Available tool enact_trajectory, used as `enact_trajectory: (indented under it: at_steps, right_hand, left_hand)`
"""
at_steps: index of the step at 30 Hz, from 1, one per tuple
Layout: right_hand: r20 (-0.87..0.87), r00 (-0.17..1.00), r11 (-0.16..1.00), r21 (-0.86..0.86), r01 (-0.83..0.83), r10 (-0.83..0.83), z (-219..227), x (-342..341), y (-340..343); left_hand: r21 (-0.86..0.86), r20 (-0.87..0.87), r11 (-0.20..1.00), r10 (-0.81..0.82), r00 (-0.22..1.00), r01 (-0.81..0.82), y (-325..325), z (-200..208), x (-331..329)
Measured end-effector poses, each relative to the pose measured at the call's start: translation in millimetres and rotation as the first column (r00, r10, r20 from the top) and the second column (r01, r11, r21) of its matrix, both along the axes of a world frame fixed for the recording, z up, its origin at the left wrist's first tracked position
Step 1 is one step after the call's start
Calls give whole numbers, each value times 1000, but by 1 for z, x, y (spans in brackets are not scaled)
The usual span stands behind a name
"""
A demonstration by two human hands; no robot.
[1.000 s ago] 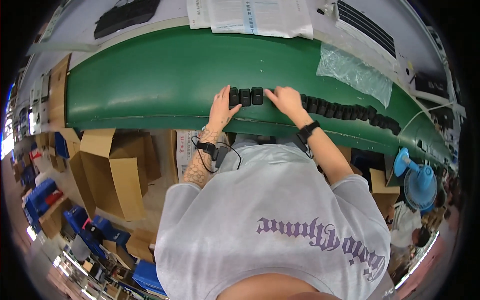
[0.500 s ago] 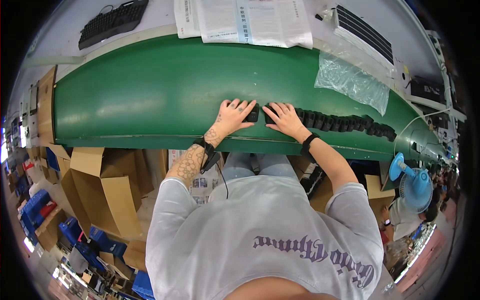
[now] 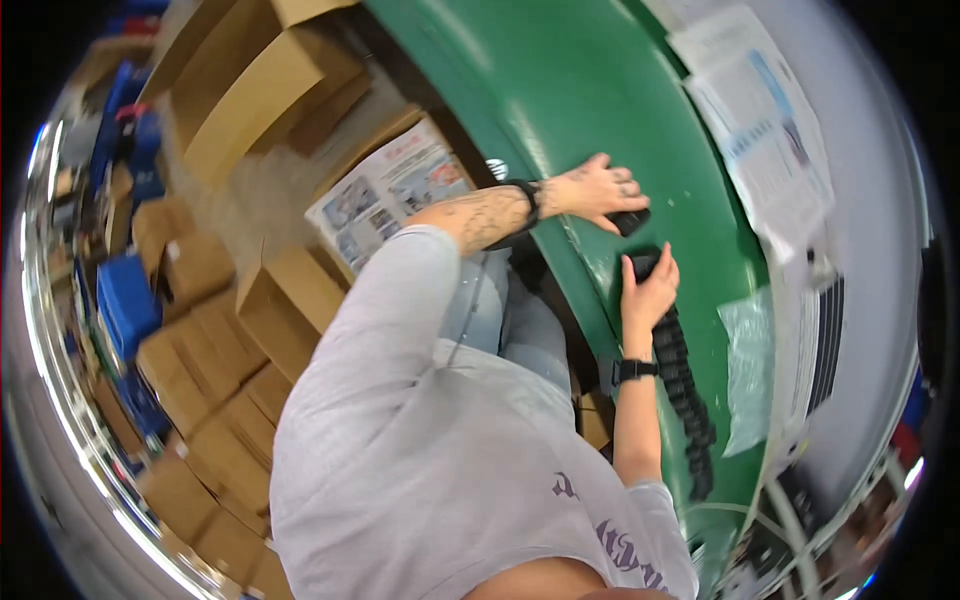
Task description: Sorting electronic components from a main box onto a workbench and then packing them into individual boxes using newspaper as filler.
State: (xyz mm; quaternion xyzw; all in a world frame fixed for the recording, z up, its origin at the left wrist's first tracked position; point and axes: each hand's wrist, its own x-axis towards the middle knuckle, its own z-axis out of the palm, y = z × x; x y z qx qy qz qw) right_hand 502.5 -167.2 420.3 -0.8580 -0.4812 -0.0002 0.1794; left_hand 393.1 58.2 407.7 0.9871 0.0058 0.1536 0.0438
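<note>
My left hand (image 3: 597,190) rests over a small black block (image 3: 630,220) on the green work surface (image 3: 600,100), its fingers curled across the block's top. Just below it in the picture, my right hand (image 3: 652,292) grips another black block (image 3: 643,264) between thumb and fingers. A small gap separates the two blocks. From beside my right hand, a row of similar black blocks (image 3: 684,390) stretches toward the lower right, packed close together. Both wrists wear black bands. The undersides of the held blocks are hidden.
Newspaper sheets (image 3: 750,120) lie along the surface's far edge, with a clear plastic bag (image 3: 748,370) below them. A striped black and white panel (image 3: 825,340) lies beyond. Open cardboard boxes (image 3: 255,110) and a blue bin (image 3: 128,305) stand at the left.
My view has turned strongly, so the work surface now runs steeply down the picture. Both hands remain at the two black blocks near the row's end.
</note>
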Motion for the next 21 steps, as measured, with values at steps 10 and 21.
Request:
enact_trajectory:
  at_steps: [10, 21]
  right_hand:
    - [22, 999, 996, 70, -50, 48, -13, 0, -11]
    - [-313, 817, 854, 370, -365, 485, 45, -108, 76]
  left_hand:
    - [-460, 282, 793, 557, 781, -399, -33, -11, -2]
    - [-672, -202, -166, 979, -37, -722, -146, -19, -366]
